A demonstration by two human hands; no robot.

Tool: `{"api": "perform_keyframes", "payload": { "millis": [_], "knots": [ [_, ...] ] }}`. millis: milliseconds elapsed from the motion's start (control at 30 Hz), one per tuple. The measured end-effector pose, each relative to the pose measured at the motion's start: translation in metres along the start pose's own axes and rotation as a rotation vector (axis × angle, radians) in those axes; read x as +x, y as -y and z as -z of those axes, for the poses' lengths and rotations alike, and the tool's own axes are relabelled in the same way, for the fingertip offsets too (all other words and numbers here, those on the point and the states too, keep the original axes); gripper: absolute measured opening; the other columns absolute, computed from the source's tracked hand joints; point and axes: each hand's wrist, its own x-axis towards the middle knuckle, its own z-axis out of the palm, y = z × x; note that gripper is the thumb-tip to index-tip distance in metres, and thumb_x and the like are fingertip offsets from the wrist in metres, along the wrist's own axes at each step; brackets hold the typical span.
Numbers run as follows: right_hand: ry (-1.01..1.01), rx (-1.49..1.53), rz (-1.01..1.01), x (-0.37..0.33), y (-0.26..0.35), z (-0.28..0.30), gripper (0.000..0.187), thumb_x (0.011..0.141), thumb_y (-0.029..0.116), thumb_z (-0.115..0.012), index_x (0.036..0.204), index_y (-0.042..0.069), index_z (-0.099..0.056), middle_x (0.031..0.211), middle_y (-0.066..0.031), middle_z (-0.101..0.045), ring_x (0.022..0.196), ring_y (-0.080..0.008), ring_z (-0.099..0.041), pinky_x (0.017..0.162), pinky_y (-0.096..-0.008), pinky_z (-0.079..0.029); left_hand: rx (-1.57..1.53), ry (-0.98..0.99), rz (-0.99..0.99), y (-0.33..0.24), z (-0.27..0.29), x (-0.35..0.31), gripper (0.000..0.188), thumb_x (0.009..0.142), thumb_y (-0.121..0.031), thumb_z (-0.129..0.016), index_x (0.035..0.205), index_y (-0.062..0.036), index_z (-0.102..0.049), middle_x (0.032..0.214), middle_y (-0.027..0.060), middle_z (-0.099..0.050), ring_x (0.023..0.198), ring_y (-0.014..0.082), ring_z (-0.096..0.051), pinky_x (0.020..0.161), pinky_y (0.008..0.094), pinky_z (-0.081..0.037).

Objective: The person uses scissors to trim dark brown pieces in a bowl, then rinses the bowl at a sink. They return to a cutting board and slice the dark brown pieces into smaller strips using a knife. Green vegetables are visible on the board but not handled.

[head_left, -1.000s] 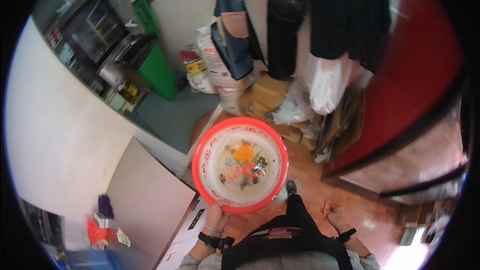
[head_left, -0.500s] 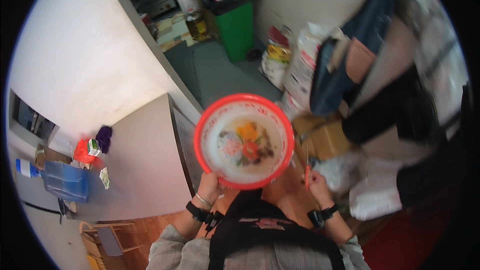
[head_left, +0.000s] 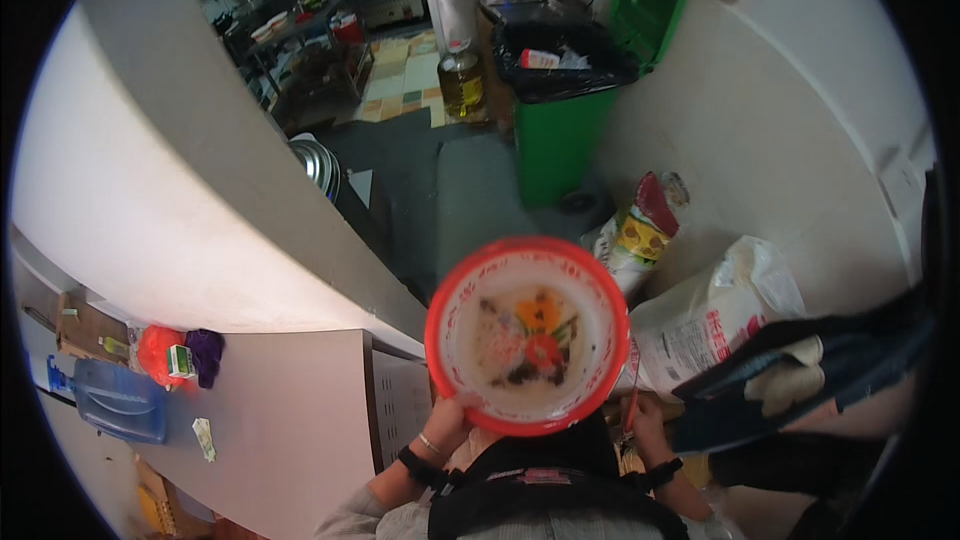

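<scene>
A round white basin [head_left: 618,338] with a red rim is held out in front of my body. My left hand [head_left: 447,424] is closed on its near left rim. Orange, red and green flower patterns show on its bottom, along with dark patches; whether cloudy liquid covers them I cannot tell. To the right of the basin, my right hand [head_left: 652,428] is closed around a slim red-handled tool [head_left: 631,408]. Its thin end points up and away from me. Whether it is a knife or scissors is too small to tell.
Ahead, a green wheeled bin [head_left: 565,145] with a black liner has its lid up. An oil jug [head_left: 461,82] stands left of it. Sacks [head_left: 690,335] and hanging dark clothing [head_left: 790,390] crowd the right. A wall edge [head_left: 330,240] and grey table [head_left: 280,410] lie left.
My view has shifted toward the doorway, and the bin looks closer. The basin sits lower and further right in view. Both hands keep their hold.
</scene>
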Motion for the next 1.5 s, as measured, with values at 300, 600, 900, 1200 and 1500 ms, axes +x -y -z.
{"api": "perform_keyframes", "payload": {
  "millis": [300, 600, 900, 1200, 1500],
  "knots": [
    [0.143, -0.03, -0.1, 0.237, 0.159, -0.036, 0.034, 0.097, 0.033, -0.071, 0.088, 0.0, -0.071, 0.069, -0.0041, -0.061, 0.06, -0.0117, -0.057, 0.057, -0.0299, -0.044, -0.123, -0.163, -0.123, -0.108, -0.07, 0.178, 0.036, 0.085, 0.009, -0.061, 0.12, 0.0047, -0.063, 0.111, 0.0126, -0.071, 0.107, 0.0263, -0.069, 0.101, 0.0399, -0.055],
    [0.418, -0.235, 0.049, 0.397, 0.355, -0.09, 0.026, 0.094, 0.023, -0.076, 0.094, -0.002, -0.075, 0.072, -0.0027, -0.066, 0.06, -0.01, -0.06, 0.054, -0.029, -0.049, -0.294, -0.421, -0.279, -0.202, -0.11, 0.244, 0.036, 0.084, 0.01, -0.06, 0.12, 0.0061, -0.062, 0.112, 0.0159, -0.07, 0.104, 0.0294, -0.07, 0.103, 0.0444, -0.056],
    [0.665, -0.041, 0.099, 0.474, 0.518, -0.256, 0.026, 0.101, 0.031, -0.07, 0.093, 0.006, -0.068, 0.076, 0.0033, -0.059, 0.068, -0.0066, -0.054, 0.06, -0.025, -0.042, -0.216, -0.646, -0.286, -0.325, -0.129, 0.299, 0.038, 0.084, 0.007, -0.059, 0.122, 0.0071, -0.06, 0.113, 0.0206, -0.068, 0.103, 0.0364, -0.07, 0.091, 0.0501, -0.061],
    [0.715, -0.123, 0.084, 0.578, 0.634, -0.376, 0.025, 0.099, 0.028, -0.07, 0.095, 0.003, -0.068, 0.082, 0.0012, -0.061, 0.071, -0.0098, -0.057, 0.066, -0.0279, -0.047, -0.305, -0.701, -0.345, -0.447, -0.088, 0.376, 0.036, 0.082, 0.01, -0.06, 0.118, 0.0088, -0.062, 0.107, 0.0187, -0.07, 0.091, 0.0335, -0.072, 0.075, 0.046, -0.063],
    [0.673, -0.25, -0.082, 0.688, 0.702, -0.457, 0.023, 0.096, 0.023, -0.073, 0.09, 0.002, -0.07, 0.075, 0.0002, -0.061, 0.063, -0.0125, -0.056, 0.06, -0.0285, -0.047, -0.351, -0.676, -0.408, -0.595, -0.038, 0.473, 0.037, 0.08, 0.011, -0.062, 0.117, 0.0116, -0.064, 0.112, 0.0189, -0.072, 0.096, 0.0312, -0.073, 0.091, 0.0431, -0.06]
  ]
}}
